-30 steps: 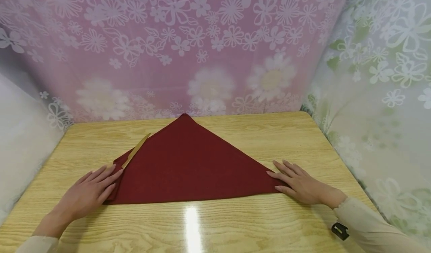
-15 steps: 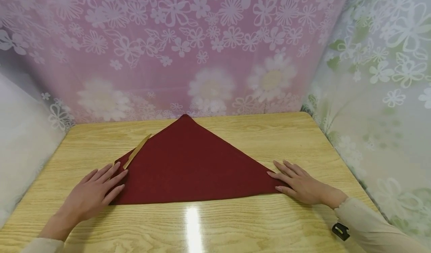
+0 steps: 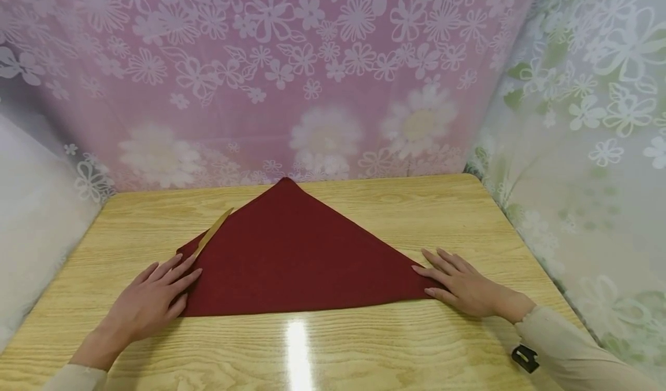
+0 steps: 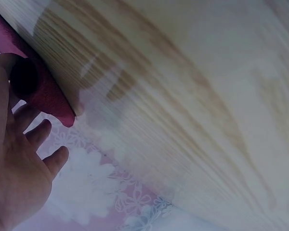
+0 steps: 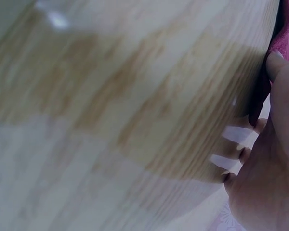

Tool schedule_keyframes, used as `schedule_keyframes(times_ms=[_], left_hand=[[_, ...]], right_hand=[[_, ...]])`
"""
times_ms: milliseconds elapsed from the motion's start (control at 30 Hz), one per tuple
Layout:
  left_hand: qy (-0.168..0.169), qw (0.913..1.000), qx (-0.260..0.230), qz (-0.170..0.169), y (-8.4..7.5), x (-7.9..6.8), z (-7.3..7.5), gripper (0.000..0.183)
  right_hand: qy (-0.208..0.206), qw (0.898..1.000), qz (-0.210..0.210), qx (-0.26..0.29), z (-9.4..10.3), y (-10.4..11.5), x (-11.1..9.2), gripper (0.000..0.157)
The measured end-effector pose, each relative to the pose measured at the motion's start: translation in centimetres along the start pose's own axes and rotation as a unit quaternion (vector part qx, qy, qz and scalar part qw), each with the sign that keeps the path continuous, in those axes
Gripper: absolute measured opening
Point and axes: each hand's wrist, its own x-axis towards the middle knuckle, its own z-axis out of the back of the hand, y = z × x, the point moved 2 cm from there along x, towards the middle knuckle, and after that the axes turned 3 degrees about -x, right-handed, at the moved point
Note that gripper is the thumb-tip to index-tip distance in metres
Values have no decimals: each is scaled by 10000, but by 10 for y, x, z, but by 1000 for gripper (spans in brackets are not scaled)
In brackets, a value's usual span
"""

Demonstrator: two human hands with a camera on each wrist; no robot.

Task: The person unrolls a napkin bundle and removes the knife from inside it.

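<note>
A dark red cloth (image 3: 302,258) lies folded in a broad triangle, its peak at the table's back edge. My left hand (image 3: 151,298) rests on its left corner, fingers stretched over the edge and the thumb at the near side. In the left wrist view the cloth's end (image 4: 55,98) is rolled, showing a dark round hollow beside the left hand (image 4: 19,163). A narrow, pointed gold-brown strip (image 3: 212,232) shows along the upper left side of the cloth. My right hand (image 3: 468,284) lies with spread fingers on the right corner, touching it with thumb and forefinger.
The wood-grain table (image 3: 395,345) ends at a pink flowered backdrop (image 3: 322,78). A pale flowered sheet (image 3: 583,148) stands along the right side. Under the right sleeve is a small black object (image 3: 525,358).
My left hand has moved to the right in small steps, and the cloth's left end has shifted inward with it. The right hand and the cloth's peak stay put.
</note>
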Motion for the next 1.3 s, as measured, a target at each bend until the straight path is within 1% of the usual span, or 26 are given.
schedule_keyframes(times_ms=[200,367,567,767,867,967,1100,1300], left_hand=[[26,10000,71,14,3,0,-1,48],[37,9999,124,51,3,-1,-1,48],[244,9994,28,224,5,-3,0,49],[296,9987,-225,354,6,-5,2,50],[447,9969,-436,486,7,-6,3,50],[697,9930,-666,684,10,-8,3,51],[851,9886,-917,842,15,-10,3,52],[842,9840,-1234,970,20,-13,4,52]], right_hand=[[-86,9999,82,100,-3,-1,0,46],[34,10000,25,-26,-5,-3,-1,47],[-29,10000,10,83,-2,-1,0,46],[115,9999,-93,33,-1,0,0,46],[141,9998,-144,82,-1,-1,-1,46],[155,9997,-181,105,0,-1,-2,46],[137,9997,-194,98,-1,-1,-2,46],[104,9997,-197,46,-2,-1,-1,45]])
